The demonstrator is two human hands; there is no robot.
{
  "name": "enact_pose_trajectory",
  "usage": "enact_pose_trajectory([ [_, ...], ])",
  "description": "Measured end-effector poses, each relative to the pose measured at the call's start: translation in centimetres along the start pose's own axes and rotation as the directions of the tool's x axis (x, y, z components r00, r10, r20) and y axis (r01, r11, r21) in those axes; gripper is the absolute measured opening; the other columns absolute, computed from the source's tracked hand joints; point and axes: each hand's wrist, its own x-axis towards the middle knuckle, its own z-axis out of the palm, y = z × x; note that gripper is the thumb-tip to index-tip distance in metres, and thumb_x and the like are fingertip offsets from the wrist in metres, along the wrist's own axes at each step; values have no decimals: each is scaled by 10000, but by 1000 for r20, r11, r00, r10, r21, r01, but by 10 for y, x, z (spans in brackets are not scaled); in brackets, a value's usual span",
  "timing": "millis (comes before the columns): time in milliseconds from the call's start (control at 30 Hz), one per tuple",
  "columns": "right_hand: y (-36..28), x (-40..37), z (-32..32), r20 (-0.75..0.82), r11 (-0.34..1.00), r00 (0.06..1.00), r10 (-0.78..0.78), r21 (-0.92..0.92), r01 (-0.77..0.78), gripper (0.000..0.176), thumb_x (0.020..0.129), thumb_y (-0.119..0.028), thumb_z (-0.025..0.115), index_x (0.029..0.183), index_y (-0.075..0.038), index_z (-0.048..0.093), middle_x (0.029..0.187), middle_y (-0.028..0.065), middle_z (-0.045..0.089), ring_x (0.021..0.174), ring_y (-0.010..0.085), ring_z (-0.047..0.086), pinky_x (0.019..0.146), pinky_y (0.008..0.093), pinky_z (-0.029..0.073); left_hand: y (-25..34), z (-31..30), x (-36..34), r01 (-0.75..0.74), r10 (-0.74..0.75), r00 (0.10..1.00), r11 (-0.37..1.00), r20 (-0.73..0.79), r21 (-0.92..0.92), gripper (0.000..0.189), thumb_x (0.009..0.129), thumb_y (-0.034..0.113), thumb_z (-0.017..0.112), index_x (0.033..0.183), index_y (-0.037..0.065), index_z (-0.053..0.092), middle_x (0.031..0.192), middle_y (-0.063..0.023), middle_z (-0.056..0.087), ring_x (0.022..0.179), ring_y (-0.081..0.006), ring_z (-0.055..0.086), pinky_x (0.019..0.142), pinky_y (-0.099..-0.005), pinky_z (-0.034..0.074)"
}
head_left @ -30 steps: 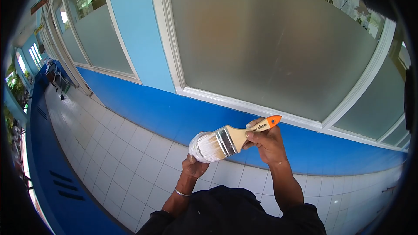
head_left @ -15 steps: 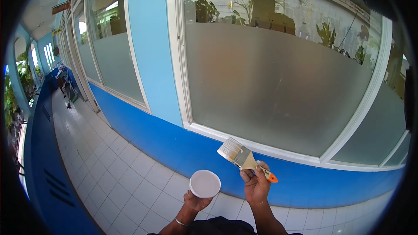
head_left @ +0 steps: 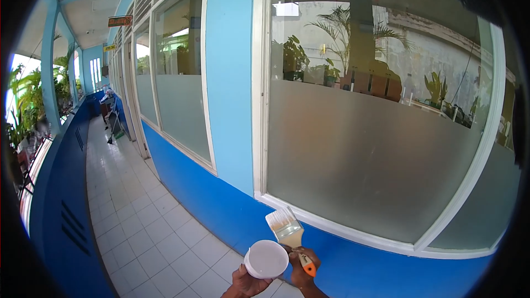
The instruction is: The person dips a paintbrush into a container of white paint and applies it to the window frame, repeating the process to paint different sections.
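My left hand (head_left: 249, 282) grips a white round tub (head_left: 266, 259) from below and the side; its top faces me and its inside looks pale. Just right of it, my right hand (head_left: 303, 265) is closed around the handle of a wide paintbrush (head_left: 289, 232). The brush has pale bristles with white on them, a metal band and a wooden handle with an orange end. Its bristles point up and to the left, in front of the blue lower wall. The tub's edge overlaps part of my right hand from this angle.
A large window (head_left: 353, 165) with frosted lower glass and a white frame (head_left: 353, 235) stands ahead, above the blue wall (head_left: 221, 209). A tiled corridor floor (head_left: 149, 237) runs away to the left, beside a low blue parapet (head_left: 61, 204). Farther along are a stand-like object (head_left: 113, 118) and a hanging sign (head_left: 120, 21).
My view has tilted up and turned left. The brush and right hand have come closer to the tub, and the brush has turned more upright. Both hands keep their holds.
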Motion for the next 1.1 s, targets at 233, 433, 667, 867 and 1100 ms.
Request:
enact_pose_trajectory([
  [233, 10, -10, -9, 282, 973, 950, 131, 145, -177, 405, 827, -62, 832, 1140, -21, 580, 1088, 140, 663, 988, 208, 654, 861, 364, 527, 16, 19, -10, -48, 48, 999, 998, -3, 45, 1022, 805, 637, 762, 1554, 88, 335, 1494, -191, 491, 1290, -389, 564, 1004, -519, 550],
  [433, -11, 13, -9, 496, 995, 865, -72, 92, 30, 842, 629, -365, 1004, 1220, -60, 487, 1180, 162, 609, 1054, 259, 639, 907, 411, 511, 14, 17, -16, -45, 47, 996, 998, -73, 40, 1037, 816, 682, 721, 1573, 110, 302, 1501, -211, 474, 1311, -413, 542, 992, -520, 561],
  [667, -19, 15, 5, 438, 994, 893, -106, 17, 109, 1038, 534, -506, 1005, 1251, -42, 415, 1157, 175, 592, 1080, 281, 631, 902, 416, 510, 3, 18, -19, 28, -28, 998, 1000, -49, 8, 1085, 802, 832, 568, 1576, 122, 297, 1477, -212, 493, 1245, -386, 585, 850, -469, 605],
  [867, -22, 16, 7, 400, 991, 915, -59, 135, 5, 1100, 519, -482, 1021, 1282, -32, 369, 1242, 177, 538, 1124, 265, 592, 945, 410, 487, -21, -15, -14, 28, -39, 984, 997, -176, -66, 1046, 803, 863, 498, 1521, 112, 378, 1323, -211, 590, 1035, -348, 662, 747, -409, 592],
  [1100, -40, 32, 4, 402, 960, 912, -78, 276, -39, 1064, 554, -319, 1043, 1324, -93, 343, 1351, 216, 483, 1277, 299, 509, 1065, 465, 429, -20, 24, -14, 34, -12, 997, 955, -75, 295, 1086, 816, 836, 543, 1541, 67, 294, 1407, -137, 502, 1200, -243, 570, 964, -392, 518],
])
